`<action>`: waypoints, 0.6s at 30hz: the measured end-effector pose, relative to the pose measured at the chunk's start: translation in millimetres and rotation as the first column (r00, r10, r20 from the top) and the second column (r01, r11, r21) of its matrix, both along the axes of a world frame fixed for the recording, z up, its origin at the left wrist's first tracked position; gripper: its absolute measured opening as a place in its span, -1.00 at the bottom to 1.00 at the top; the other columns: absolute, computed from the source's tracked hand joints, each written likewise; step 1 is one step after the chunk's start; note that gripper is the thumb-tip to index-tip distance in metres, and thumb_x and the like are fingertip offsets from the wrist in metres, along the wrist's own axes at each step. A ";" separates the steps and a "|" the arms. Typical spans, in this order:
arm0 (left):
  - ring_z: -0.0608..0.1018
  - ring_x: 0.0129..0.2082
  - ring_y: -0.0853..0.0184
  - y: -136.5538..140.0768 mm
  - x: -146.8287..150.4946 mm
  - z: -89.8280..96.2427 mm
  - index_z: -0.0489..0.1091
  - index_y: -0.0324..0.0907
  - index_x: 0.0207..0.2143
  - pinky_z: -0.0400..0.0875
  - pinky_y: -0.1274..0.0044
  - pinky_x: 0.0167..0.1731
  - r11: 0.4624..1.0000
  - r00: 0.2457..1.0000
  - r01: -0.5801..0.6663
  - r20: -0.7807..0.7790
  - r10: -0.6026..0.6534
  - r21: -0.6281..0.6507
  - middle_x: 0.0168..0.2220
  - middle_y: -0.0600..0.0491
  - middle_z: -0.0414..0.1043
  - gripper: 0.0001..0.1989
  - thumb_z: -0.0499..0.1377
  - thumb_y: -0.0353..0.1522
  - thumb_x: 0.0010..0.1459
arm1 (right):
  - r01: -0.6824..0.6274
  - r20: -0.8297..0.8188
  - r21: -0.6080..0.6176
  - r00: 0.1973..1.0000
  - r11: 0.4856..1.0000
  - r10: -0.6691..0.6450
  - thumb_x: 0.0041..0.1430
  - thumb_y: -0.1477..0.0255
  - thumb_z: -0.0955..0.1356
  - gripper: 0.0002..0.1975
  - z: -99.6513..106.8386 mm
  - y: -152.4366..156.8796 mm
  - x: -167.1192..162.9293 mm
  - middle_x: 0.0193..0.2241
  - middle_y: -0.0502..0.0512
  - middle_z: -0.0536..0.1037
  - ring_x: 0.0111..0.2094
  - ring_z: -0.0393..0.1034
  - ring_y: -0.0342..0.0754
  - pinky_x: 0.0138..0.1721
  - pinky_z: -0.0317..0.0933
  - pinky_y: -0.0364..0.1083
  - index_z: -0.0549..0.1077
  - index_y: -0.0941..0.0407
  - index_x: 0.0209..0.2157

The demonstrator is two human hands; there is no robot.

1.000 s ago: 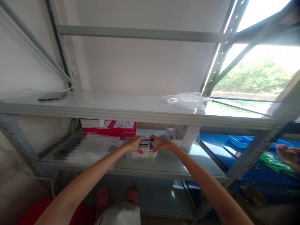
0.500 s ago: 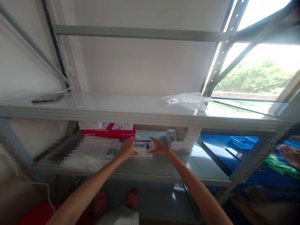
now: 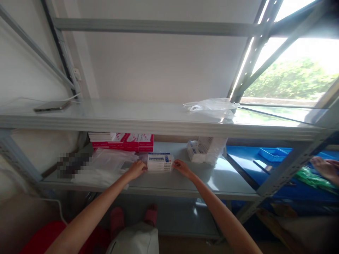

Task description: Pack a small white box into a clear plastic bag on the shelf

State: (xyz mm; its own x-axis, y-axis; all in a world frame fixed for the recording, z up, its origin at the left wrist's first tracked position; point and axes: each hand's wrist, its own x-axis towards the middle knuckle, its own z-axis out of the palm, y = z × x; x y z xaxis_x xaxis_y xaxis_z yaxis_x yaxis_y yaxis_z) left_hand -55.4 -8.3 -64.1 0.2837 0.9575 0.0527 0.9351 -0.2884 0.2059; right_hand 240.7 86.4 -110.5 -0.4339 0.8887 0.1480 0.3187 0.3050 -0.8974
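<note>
A stack of white boxes with blue print [image 3: 159, 163] sits on the lower shelf between my hands. Thin clear plastic [image 3: 143, 157] shows around its sides, seemingly a bag under or about it. My left hand [image 3: 137, 169] is closed at the stack's left side, fingertips pinching the plastic. On the right, my right hand [image 3: 182, 168] pinches too, beside the lower right corner of the boxes. What lies between the fingertips is small and partly hidden. Several flat clear bags [image 3: 113, 160] lie left of my left hand.
Red and white boxes [image 3: 132, 141] stand at the back left. More white boxes in clear plastic [image 3: 202, 150] sit to the right. Above, the upper shelf [image 3: 132, 114] holds a phone [image 3: 51, 106] and a plastic bag [image 3: 212, 105]. Another person's hand [image 3: 324, 169] is at far right, near green plastic.
My hands have come off the sides of the box stack and moved slightly outward, fingers now pinched at the plastic beside it. The camera view has shifted a little.
</note>
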 end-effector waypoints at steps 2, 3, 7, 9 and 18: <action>0.47 -0.14 0.18 -1.9 -1.1 8.7 0.49 -0.18 -0.34 0.24 0.38 -0.06 0.997 0.996 0.075 -0.048 -0.074 0.026 -0.25 -0.04 0.50 -0.86 0.12 -0.44 0.15 | -0.031 -0.021 -0.024 0.999 0.999 0.031 -0.12 0.13 0.37 -0.70 4.4 -2.6 2.1 -0.47 0.03 0.41 -0.35 0.30 0.01 -0.20 0.19 0.02 0.32 0.07 -0.51; 0.46 -0.12 0.17 -3.2 -0.4 13.2 0.49 -0.19 -0.36 0.22 0.36 -0.04 0.994 0.992 0.097 -0.089 -0.093 0.041 -0.24 -0.05 0.49 -0.84 0.10 -0.44 0.16 | -0.054 -0.035 -0.039 0.998 0.998 0.052 -0.12 0.11 0.37 -0.68 6.9 -5.0 4.0 -0.48 0.02 0.40 -0.36 0.30 -0.01 -0.22 0.18 0.00 0.30 0.07 -0.53; 0.38 0.02 0.11 -9.8 4.4 25.7 0.50 -0.21 -0.31 0.09 0.27 0.10 0.981 0.962 0.155 -0.242 -0.124 0.112 -0.09 -0.13 0.44 -0.78 0.05 -0.52 0.14 | -0.128 -0.105 -0.138 0.988 0.982 0.114 -0.06 0.09 0.36 -0.67 16.0 -21.3 15.2 -0.44 0.01 0.42 -0.35 0.29 -0.05 -0.28 0.15 -0.07 0.33 0.07 -0.48; 0.33 0.08 0.12 -12.3 3.8 28.6 0.49 -0.21 -0.23 0.02 0.27 0.14 0.970 0.954 0.190 -0.262 -0.146 0.149 -0.02 -0.15 0.41 -0.71 0.03 -0.57 0.11 | -0.144 -0.132 -0.213 0.984 0.967 0.117 -0.04 0.06 0.36 -0.65 18.6 -30.3 19.9 -0.41 0.03 0.45 -0.35 0.31 -0.07 -0.33 0.14 -0.09 0.35 0.08 -0.44; 0.40 -0.13 0.21 -15.5 -11.9 40.6 0.46 -0.18 -0.45 0.10 0.40 -0.03 0.904 0.865 0.428 -0.297 -0.405 0.014 -0.31 -0.03 0.50 -0.81 0.07 -0.48 0.14 | -0.266 0.084 -0.296 0.950 0.917 0.302 -0.15 0.01 0.41 -0.58 14.1 -47.9 1.4 -0.65 -0.01 0.44 -0.63 0.21 -0.17 -0.57 0.08 -0.15 0.44 0.11 -0.57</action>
